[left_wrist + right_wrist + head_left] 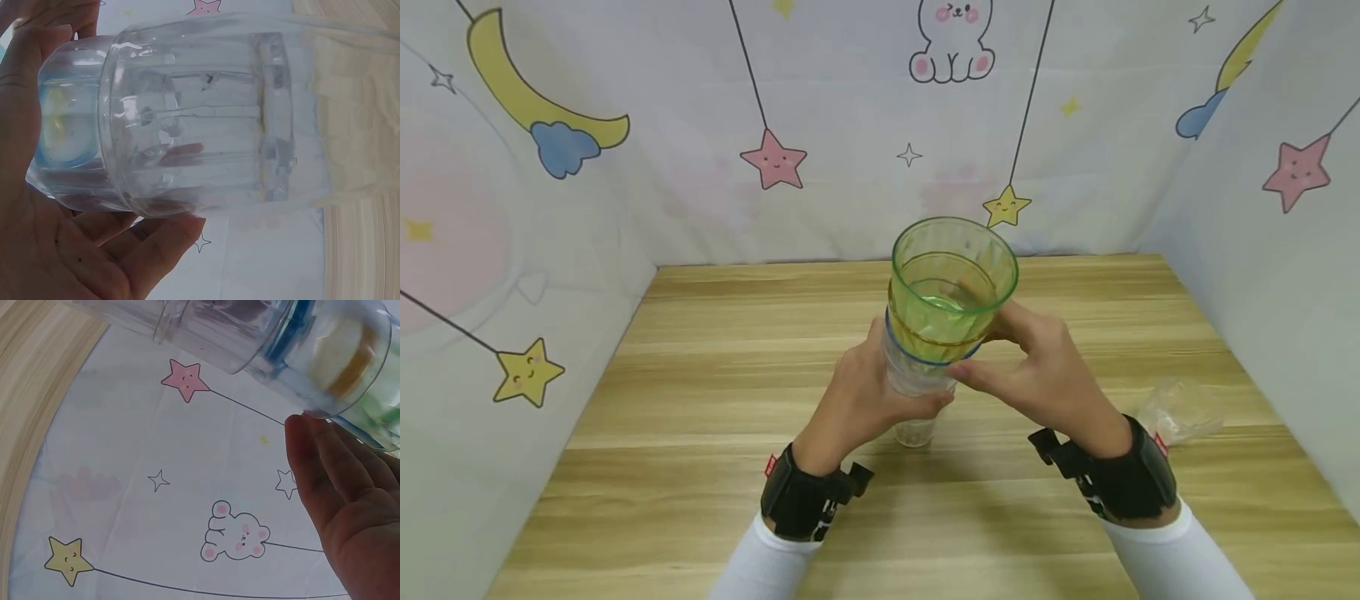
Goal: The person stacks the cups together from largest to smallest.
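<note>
While hands (861,396) (1045,375) grip stacked cups (934,333) | table (700,417) side edges well away

Both sleeves (767,560) are white and snug; the black wristbands (797,500) each carry a small red tag (771,465), white marks (828,510) and a jutting black block (861,479).

White backdrop (850,92) (with smiling stars (773,160)) behind a wood-grain table (700,400)

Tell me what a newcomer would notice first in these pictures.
Probably the tall stack of cups, green on top, between the left hand and right hand at the head view's centre. Next, perhaps, the pink star on the wall behind, upper left. Crumpled plastic lies on the table at right.
</note>
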The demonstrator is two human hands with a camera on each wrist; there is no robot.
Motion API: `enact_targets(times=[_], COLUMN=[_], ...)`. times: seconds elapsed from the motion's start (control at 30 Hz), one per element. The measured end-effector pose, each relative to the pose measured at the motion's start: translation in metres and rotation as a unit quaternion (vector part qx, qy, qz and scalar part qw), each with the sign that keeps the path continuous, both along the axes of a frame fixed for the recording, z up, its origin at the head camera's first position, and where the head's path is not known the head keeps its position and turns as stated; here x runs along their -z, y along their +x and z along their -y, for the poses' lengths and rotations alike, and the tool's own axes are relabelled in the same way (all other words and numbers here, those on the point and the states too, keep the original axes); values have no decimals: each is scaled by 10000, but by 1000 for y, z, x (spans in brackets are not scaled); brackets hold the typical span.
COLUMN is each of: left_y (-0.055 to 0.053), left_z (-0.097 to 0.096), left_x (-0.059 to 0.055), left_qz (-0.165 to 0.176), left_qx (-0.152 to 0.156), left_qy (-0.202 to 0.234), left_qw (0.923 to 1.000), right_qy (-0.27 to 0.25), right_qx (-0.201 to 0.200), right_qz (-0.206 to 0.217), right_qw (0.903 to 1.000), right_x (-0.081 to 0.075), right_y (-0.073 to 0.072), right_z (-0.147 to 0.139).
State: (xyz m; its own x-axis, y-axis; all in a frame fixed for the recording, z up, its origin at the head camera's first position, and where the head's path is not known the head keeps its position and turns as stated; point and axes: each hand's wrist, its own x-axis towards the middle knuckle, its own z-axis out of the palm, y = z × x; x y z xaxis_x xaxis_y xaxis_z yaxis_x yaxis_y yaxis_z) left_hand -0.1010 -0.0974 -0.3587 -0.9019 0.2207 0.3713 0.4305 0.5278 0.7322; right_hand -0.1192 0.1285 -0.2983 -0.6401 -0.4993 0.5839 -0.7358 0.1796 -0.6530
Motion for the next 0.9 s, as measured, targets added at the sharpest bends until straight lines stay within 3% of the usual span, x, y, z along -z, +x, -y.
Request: enact_targets(times=[0.17,0.47,0.73,0.9], left_y=[-1,-1,-1,-2], left_z=[-1,0,0,-1], left_x=[1,-1,-2,-1], left_qz=[-22,3,51,91], left_qx=[-26,115,88,71], left_qy=[-7,-5,21,-1], left_qw=[10000,9999,9999,9999], right_qy=[-35,-38,-119,50], right_qx=[23,559,254,421], right_qz=[-494,-1583,-1513,-1436], right_qw=[9988,9858,9881,9887], right_x=[7,18,26,34], right_y=[-1,-2,-2,-1], right_z=[-4,-15,-26,-36])
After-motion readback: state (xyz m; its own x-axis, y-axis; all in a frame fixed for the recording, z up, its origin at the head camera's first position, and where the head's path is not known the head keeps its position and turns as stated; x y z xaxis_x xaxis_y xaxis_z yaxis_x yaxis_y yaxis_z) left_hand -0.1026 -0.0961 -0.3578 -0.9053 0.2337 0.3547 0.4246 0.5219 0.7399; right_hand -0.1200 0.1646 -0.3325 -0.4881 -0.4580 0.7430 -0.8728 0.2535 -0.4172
